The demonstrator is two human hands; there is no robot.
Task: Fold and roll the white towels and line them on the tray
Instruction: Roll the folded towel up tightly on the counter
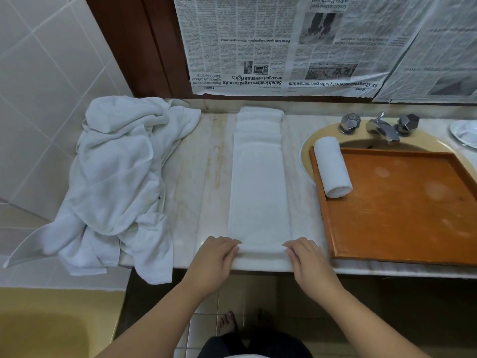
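Note:
A white towel [259, 182], folded into a long narrow strip, lies on the marble counter [206, 177] and runs from the back wall to the front edge. Its near end is turned over into a small roll. My left hand [215, 259] grips the left side of that roll, and my right hand [308, 259] grips the right side, fingers curled over it. An orange tray [402, 210] sits over the sink at the right. One rolled white towel [332, 167] lies along the tray's left edge.
A heap of unfolded white towels [113, 177] covers the counter's left end and hangs over its edge. A chrome faucet [382, 129] with two handles stands behind the tray. Newspaper [296, 42] covers the wall behind. A white dish [464, 133] sits far right.

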